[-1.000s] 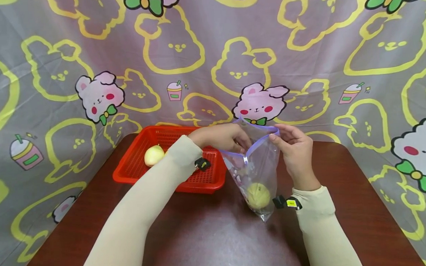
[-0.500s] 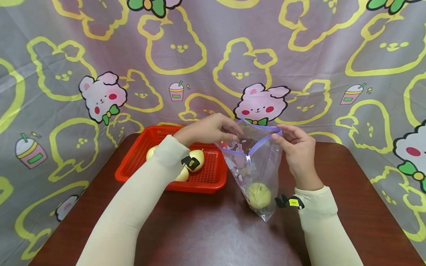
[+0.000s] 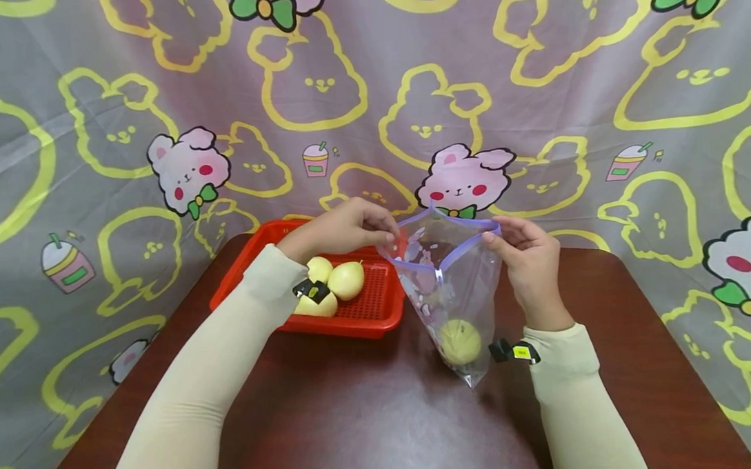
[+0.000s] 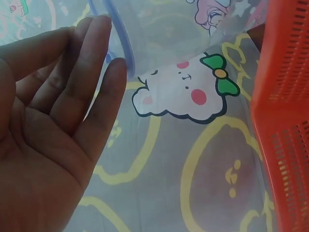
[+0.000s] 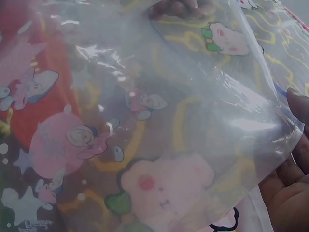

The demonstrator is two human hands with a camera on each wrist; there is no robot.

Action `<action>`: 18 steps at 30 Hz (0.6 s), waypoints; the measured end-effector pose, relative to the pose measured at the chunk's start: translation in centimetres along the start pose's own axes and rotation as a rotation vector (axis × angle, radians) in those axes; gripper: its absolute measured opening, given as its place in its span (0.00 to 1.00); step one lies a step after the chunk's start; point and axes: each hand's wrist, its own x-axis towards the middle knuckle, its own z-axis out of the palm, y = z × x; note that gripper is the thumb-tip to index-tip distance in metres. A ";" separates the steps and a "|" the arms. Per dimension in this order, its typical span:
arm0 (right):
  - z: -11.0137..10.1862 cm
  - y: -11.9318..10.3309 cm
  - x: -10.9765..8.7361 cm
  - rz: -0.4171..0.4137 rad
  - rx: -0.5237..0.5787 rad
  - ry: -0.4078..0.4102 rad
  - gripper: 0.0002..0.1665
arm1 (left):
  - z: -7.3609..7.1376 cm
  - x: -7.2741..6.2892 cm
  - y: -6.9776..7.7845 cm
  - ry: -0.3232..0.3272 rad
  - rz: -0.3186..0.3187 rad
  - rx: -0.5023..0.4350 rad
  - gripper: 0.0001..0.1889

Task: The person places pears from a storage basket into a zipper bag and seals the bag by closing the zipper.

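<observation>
A clear zip bag (image 3: 473,279) with a purple-edged mouth hangs open over the table, one yellow-green pear (image 3: 460,342) at its bottom. At the bag's right corner, my right hand (image 3: 534,274) pinches the rim between thumb and fingers. My left hand (image 3: 344,225) is at the left side of the mouth, above the red basket. In the left wrist view, its loosely extended fingers (image 4: 89,82) reach the purple edge and hold nothing; whether they touch it I cannot tell. Printed cartoon figures on the bag fill much of the right wrist view.
Several pears (image 3: 346,280) lie in the red plastic basket (image 3: 369,326), left of the bag and partly hidden by the left forearm. Below is a dark brown table (image 3: 369,414). A patterned cloth (image 3: 370,76) hangs behind and at both sides.
My left hand has drawn left out of the bag's mouth to its left rim, uncovering more pears in the basket. My right hand keeps its hold on the bag.
</observation>
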 end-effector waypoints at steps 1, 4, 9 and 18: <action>0.0 0.0 0.1 -0.006 -0.001 -0.002 0.18 | -0.1 -0.1 0.0 0.001 -0.006 -0.007 0.05; 0.1 0.0 0.1 -0.019 -0.010 -0.013 0.18 | -0.4 -0.5 0.0 0.012 -0.019 0.008 0.06; 0.0 -0.1 0.1 -0.015 -0.006 -0.014 0.18 | -0.7 -0.9 -0.5 -0.001 -0.039 0.034 0.05; -0.7 -0.5 0.1 0.022 0.013 -0.012 0.16 | -0.7 -1.1 -2.8 -0.024 -0.144 0.070 0.03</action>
